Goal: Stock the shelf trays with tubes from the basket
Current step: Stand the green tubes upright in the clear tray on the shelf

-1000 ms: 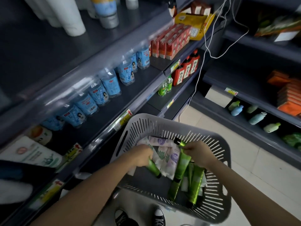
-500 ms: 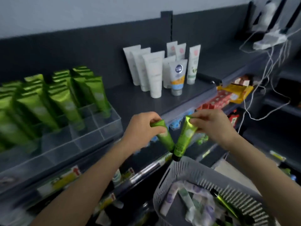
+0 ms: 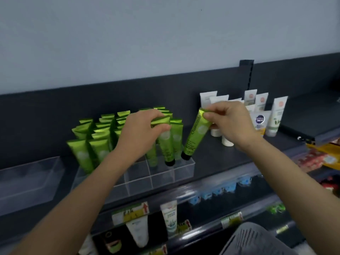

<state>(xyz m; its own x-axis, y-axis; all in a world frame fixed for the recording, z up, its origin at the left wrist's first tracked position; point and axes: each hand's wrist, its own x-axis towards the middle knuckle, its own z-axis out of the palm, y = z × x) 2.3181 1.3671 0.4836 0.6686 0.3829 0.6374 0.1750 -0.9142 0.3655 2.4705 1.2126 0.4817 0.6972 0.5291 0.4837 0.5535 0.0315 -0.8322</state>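
Nearest you, at the bottom right, the rim of the grey basket (image 3: 253,238) just shows. Beyond it, below the front edge of the shelf (image 3: 230,162), a white tube (image 3: 170,216) hangs beside a yellow price tag (image 3: 130,214).

On the shelf's front edge sits the clear divided tray (image 3: 165,175); its front compartments hold nothing. A second clear tray (image 3: 27,179) sits to its left.

Your left hand (image 3: 139,133) pinches the crimped top of a green tube (image 3: 166,146), cap down, over a compartment near the tray's right end. Your right hand (image 3: 231,122) pinches the crimp of a second green tube (image 3: 196,135), tilted, with its black cap at the tray's right rim; you cannot tell whether the cap touches the tray.

Behind your left hand, rows of green tubes (image 3: 95,140) stand cap down in the tray's back compartments. Toward the shelf's back right, partly hidden by your right hand, stands a group of white tubes (image 3: 277,115).
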